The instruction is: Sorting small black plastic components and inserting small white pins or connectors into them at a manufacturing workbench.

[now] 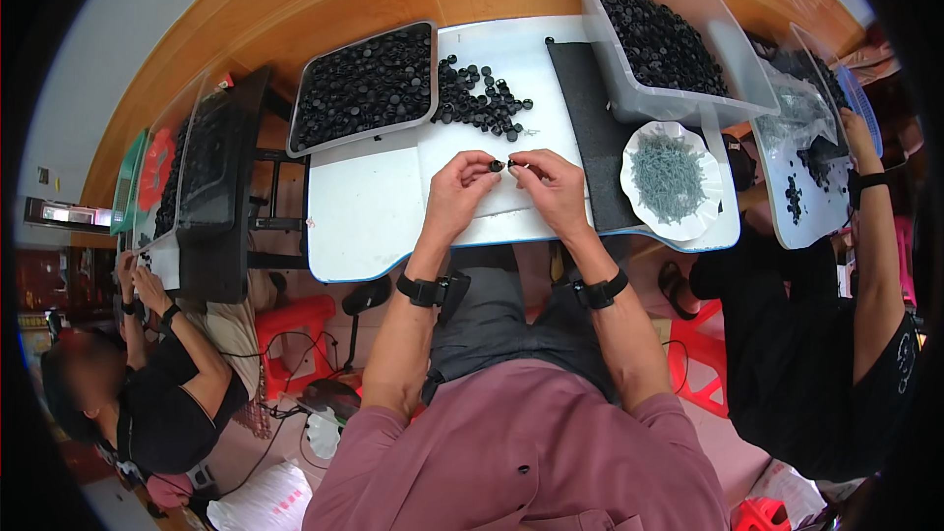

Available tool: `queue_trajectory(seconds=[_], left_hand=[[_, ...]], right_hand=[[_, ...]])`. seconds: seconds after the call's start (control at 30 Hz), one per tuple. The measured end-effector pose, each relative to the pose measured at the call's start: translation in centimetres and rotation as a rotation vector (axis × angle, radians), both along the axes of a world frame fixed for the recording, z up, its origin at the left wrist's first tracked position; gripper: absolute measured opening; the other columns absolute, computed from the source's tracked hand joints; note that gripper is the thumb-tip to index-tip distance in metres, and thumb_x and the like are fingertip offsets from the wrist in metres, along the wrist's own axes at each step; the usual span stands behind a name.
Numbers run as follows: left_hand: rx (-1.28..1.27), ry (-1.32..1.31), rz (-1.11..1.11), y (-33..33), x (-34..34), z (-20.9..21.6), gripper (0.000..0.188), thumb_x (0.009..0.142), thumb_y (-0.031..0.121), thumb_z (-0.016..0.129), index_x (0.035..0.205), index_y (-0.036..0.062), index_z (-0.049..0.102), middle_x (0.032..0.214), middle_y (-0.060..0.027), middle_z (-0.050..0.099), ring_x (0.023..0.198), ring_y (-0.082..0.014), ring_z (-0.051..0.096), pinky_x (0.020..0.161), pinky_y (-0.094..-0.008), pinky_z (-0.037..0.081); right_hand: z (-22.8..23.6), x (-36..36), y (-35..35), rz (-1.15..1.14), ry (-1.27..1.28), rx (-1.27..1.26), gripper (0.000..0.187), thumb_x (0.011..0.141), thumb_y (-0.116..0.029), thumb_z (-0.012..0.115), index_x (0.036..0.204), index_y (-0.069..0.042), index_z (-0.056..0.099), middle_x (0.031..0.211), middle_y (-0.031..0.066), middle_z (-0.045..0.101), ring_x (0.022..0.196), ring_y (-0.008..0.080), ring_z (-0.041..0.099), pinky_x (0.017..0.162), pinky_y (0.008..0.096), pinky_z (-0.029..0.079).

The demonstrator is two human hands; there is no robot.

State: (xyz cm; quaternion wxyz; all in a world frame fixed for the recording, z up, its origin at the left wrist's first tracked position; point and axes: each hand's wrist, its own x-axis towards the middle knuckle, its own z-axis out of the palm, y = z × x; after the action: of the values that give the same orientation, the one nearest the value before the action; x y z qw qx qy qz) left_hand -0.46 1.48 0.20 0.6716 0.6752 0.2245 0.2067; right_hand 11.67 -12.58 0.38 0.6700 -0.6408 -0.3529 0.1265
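Close together over the white table, both hands work with small parts. In my left hand [460, 195], a small round black cap [496, 166] is pinched between thumb and fingers. The fingers of my right hand [554, 189] are closed in a pinch right beside it, at a small dark piece [511, 164] that is mostly hidden by the fingertips. Just beyond my hands lies a loose pile of black caps [482, 98], with a few thin grey-green pins [531, 132] at its near right side.
A shallow tray of black caps [436, 88] stands at the back left, a deep clear bin [678, 103] at the back right. A white scalloped plate [680, 228] of grey-green pins sits near right, beside a black mat [580, 88]. Co-workers sit on both sides.
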Motion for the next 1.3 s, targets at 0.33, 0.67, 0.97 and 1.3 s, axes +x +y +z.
queue_trajectory(seconds=[0.33, 0.67, 0.97, 1.3], left_hand=[[0.029, -0.073, 0.012, -0.5, 0.2, -0.6, 0.026, 0.091, -0.002, 0.075, 0.115, -0.0033, 0.067, 0.104, -0.0078, 0.074, 0.097, -0.0116, 0.071, 0.087, -0.0245, 0.058], [0.12, -0.077, 0.05, -1.2, 0.2, -0.1, 0.025, 0.091, 0.0, 0.076, 0.115, -0.0031, 0.069, 0.104, -0.0097, 0.077, 0.097, -0.014, 0.074, 0.086, -0.0263, 0.06], [0.164, -0.071, 0.062, -1.2, 0.1, -0.2, 0.024, 0.091, 0.0, 0.075, 0.115, -0.0028, 0.07, 0.103, -0.0098, 0.078, 0.096, -0.0146, 0.075, 0.086, -0.027, 0.06], [0.117, -0.043, 0.05, -1.0, -0.1, -0.2, 0.026, 0.093, 0.0, 0.074, 0.118, -0.002, 0.069, 0.107, -0.0089, 0.077, 0.099, -0.0137, 0.073, 0.088, -0.0264, 0.058]], right_hand=[[0.2, 0.0, -0.1, 0.028, -0.111, -0.049, 0.017, 0.089, 0.0, 0.075, 0.106, 0.001, 0.078, 0.093, 0.0084, 0.075, 0.075, 0.0113, 0.068, 0.066, 0.0242, 0.054], [0.5, -0.3, 0.0, 0.013, -0.06, -0.108, 0.016, 0.087, -0.003, 0.078, 0.103, -0.001, 0.078, 0.089, 0.01, 0.075, 0.072, 0.0156, 0.07, 0.064, 0.0269, 0.055], [0.1, -0.1, -0.1, 0.044, -0.118, -0.067, 0.016, 0.088, 0.0, 0.076, 0.104, 0.0, 0.077, 0.09, 0.0073, 0.075, 0.071, 0.0097, 0.067, 0.063, 0.0234, 0.053], [0.9, -0.2, -0.4, -0.023, -0.171, -0.042, 0.019, 0.087, 0.001, 0.076, 0.105, -0.001, 0.078, 0.093, 0.008, 0.075, 0.073, 0.0119, 0.068, 0.064, 0.024, 0.053]])
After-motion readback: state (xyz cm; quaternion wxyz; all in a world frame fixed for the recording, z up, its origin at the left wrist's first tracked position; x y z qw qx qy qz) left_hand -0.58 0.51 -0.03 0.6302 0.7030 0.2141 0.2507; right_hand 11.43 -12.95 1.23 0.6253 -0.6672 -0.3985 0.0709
